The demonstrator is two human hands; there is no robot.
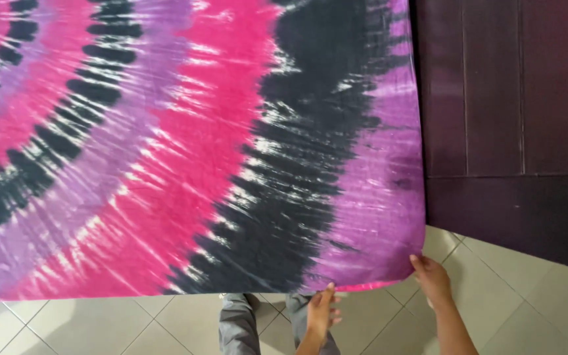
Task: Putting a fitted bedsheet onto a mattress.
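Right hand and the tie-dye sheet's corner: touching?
Touching. The head view shows the right hand with its fingertips on the corner of the sheet, no gap between them. The left hand meets the sheet's near edge too.

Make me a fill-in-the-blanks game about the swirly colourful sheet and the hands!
1. The right hand grips the tie-dye sheet at its ____.
2. The left hand touches the sheet's near ____.
3. Under the person's legs the floor is covered in pale ____.
4. The widest dark band on the sheet is coloured ____.

Missing words: corner; edge; tiles; black
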